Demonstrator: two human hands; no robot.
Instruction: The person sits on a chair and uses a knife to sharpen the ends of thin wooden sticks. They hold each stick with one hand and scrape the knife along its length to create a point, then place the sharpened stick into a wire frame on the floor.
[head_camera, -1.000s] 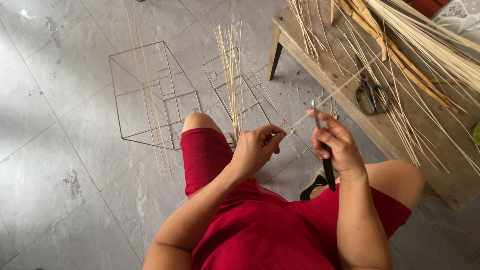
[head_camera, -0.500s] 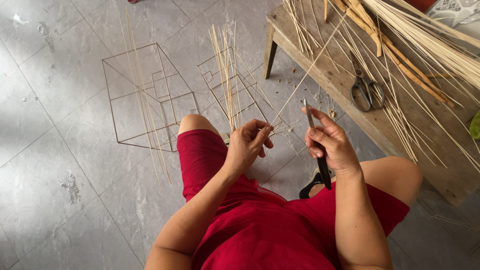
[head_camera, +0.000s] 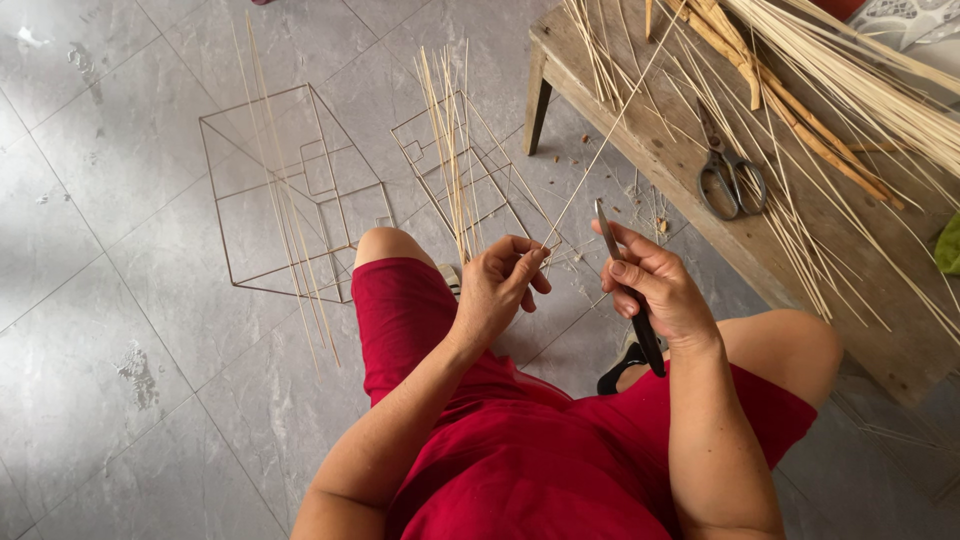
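Seated in red, a person pinches a thin bamboo strip (head_camera: 600, 150) in closed left hand (head_camera: 503, 283) fingers; the right hand (head_camera: 655, 290) grips a knife (head_camera: 628, 290), apparently shaving it. Next: steady strokes. Beyond, scissors (head_camera: 730, 180) on the desk (head_camera: 900, 340) edge.

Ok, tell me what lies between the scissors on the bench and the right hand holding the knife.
In the head view, between the scissors and the right hand lie loose thin sticks, shavings and the wooden bench edge.
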